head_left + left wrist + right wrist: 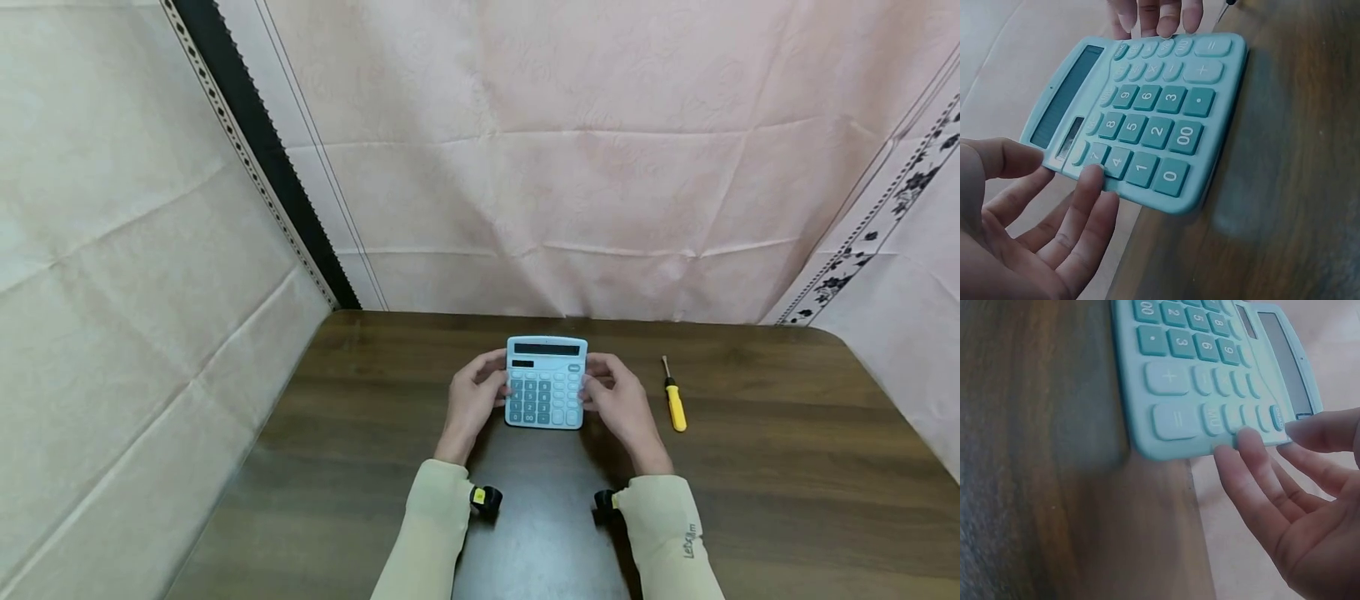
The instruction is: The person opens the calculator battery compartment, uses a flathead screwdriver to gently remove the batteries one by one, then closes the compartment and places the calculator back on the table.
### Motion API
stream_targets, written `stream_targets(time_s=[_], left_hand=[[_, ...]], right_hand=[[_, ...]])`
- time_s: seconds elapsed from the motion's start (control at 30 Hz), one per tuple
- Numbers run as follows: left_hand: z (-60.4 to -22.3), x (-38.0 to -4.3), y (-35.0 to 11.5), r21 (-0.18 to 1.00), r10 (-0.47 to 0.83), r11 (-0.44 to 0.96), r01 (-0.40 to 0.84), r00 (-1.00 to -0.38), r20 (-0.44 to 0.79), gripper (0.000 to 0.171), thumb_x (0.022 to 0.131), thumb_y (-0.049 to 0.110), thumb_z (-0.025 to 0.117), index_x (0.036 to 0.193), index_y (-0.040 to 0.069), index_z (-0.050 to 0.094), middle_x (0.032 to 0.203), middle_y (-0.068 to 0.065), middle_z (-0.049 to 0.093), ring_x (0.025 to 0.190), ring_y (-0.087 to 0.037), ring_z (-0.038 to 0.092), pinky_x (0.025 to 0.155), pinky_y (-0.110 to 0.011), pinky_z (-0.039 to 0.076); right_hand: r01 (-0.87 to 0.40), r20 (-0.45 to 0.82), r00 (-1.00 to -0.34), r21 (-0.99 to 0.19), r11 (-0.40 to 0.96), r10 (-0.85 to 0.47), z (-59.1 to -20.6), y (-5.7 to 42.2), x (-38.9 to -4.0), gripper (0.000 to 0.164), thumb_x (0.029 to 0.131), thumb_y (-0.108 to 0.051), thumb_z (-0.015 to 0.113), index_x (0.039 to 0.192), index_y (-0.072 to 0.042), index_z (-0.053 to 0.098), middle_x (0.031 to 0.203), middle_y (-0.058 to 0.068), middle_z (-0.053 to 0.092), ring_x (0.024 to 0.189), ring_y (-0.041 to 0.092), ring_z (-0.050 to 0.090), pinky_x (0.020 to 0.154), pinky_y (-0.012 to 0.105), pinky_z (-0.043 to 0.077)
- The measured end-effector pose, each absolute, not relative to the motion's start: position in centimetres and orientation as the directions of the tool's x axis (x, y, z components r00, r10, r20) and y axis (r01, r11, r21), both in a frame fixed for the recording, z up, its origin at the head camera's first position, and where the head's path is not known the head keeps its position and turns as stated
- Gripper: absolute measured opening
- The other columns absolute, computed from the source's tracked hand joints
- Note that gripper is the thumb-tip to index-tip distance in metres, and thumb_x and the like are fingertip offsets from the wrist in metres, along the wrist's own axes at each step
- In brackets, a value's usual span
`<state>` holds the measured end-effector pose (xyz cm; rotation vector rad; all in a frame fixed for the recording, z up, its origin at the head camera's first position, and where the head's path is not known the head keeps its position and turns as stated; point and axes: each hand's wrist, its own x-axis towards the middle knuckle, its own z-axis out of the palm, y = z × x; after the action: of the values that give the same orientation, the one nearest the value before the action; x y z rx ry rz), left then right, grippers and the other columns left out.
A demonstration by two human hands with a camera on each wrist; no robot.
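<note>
A light-blue calculator (546,383) faces up toward the head camera, its display along the far edge and its keys toward the person. My left hand (467,404) holds its left side edge, with the thumb near the display end and fingertips along the rim beside the 7 and 4 keys in the left wrist view. On the opposite edge, my right hand (624,410) grips with thumb and fingers, seen close in the right wrist view beside the calculator's (1172,387) pale function keys. The calculator's underside is hidden.
To the right of the right hand, a screwdriver (675,404) with a yellow handle lies on the brown wooden table (780,433). Pale cloth (600,167) hangs behind the table's far edge and along both sides. Each sleeve cuff carries a small black camera (487,500).
</note>
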<state>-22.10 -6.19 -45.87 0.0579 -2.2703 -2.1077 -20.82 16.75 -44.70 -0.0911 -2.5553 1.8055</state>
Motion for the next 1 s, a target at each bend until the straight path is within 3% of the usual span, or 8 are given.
stream_targets(time_s=[0.23, 0.5, 0.8, 1.0], left_hand=[[-45.8, -22.0, -6.1, 1.0, -0.035, 0.009, 0.002, -0.999, 0.002, 0.028, 0.107, 0.019, 0.064, 0.134, 0.021, 0.072, 0.125, -0.003, 0.072, 0.091, -0.024, 0.073, 0.084, -0.048, 0.063], [-45.8, -21.9, -6.2, 0.998, -0.025, -0.06, 0.036, -0.999, 0.035, 0.03, 0.109, 0.034, 0.063, 0.133, 0.017, 0.068, 0.124, -0.007, 0.071, 0.099, -0.03, 0.076, 0.089, -0.048, 0.062], [-46.0, -21.9, -6.1, 0.993, -0.047, -0.109, 0.046, -0.998, 0.041, 0.038, 0.108, 0.04, 0.064, 0.135, 0.014, 0.071, 0.124, -0.008, 0.071, 0.104, -0.039, 0.074, 0.091, -0.056, 0.059], [-46.0, -22.0, -6.0, 0.992, -0.057, -0.1, 0.072, -0.996, 0.067, 0.038, 0.107, 0.043, 0.064, 0.131, 0.016, 0.075, 0.124, -0.005, 0.074, 0.099, -0.034, 0.076, 0.087, -0.052, 0.061]], right_hand=[[0.053, -0.042, -0.998, -0.953, 0.3, 0.042, -44.4, 17.0, -20.7, 0.038, 0.112, -0.016, 0.054, 0.148, -0.007, 0.049, 0.136, 0.019, 0.053, 0.116, 0.036, 0.058, 0.1, 0.053, 0.057], [0.046, -0.041, -0.999, -0.97, 0.238, 0.027, -43.7, 17.4, -20.5, 0.039, 0.112, -0.02, 0.056, 0.147, -0.005, 0.047, 0.138, 0.019, 0.052, 0.12, 0.041, 0.061, 0.104, 0.051, 0.054], [0.067, -0.063, -0.998, -0.975, 0.213, 0.022, -43.4, 17.5, -20.3, 0.041, 0.113, -0.026, 0.053, 0.147, -0.004, 0.05, 0.136, 0.019, 0.055, 0.12, 0.04, 0.063, 0.104, 0.05, 0.054], [0.086, -0.077, -0.996, -0.975, 0.203, 0.051, -43.3, 17.4, -20.4, 0.043, 0.114, -0.031, 0.047, 0.145, -0.003, 0.058, 0.133, 0.021, 0.062, 0.115, 0.035, 0.067, 0.103, 0.05, 0.055]])
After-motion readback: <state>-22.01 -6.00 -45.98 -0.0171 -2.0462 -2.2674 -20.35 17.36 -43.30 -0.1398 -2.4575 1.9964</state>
